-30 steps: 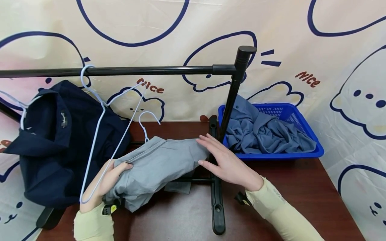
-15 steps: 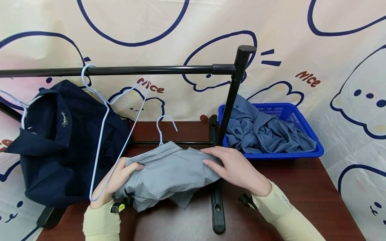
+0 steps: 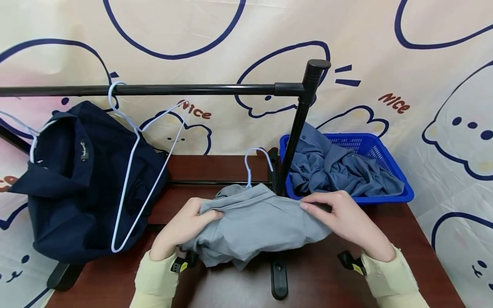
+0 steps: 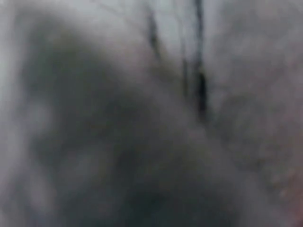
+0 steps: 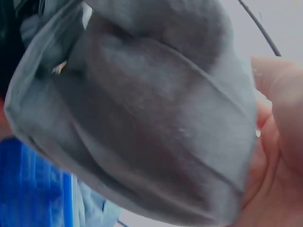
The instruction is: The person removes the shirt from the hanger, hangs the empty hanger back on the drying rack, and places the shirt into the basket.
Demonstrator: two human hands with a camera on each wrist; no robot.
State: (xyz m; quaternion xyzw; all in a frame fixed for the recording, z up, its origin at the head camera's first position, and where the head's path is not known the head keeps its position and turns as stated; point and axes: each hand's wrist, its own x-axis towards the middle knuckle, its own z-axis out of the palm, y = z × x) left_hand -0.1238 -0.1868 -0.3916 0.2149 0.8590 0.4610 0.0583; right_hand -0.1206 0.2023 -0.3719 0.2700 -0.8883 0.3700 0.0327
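Observation:
A grey garment (image 3: 262,222), its kind unclear from its folds, is held up between both hands over the table. A light blue hanger hook (image 3: 248,167) sticks up out of its top edge; the rest of that hanger is hidden in the cloth. My left hand (image 3: 188,224) grips the garment's left side, thumb on top and fingers under the fabric. On the other side my right hand (image 3: 343,214) pinches the upper right edge between thumb and fingers. The right wrist view shows the grey cloth (image 5: 156,118) beside the hand, while the left wrist view is blurred.
A black clothes rack (image 3: 192,90) spans the table (image 3: 404,239). On its bar hang a bare light blue hanger (image 3: 131,158) and a navy garment (image 3: 100,192). A blue basket (image 3: 406,196) with blue-grey clothing (image 3: 343,171) stands at the back right.
Both hands and the grey garment with its hanger have moved right. My right hand has gone from lying on the cloth with straighter fingers to pinching its edge. The bare hanger shifted slightly.

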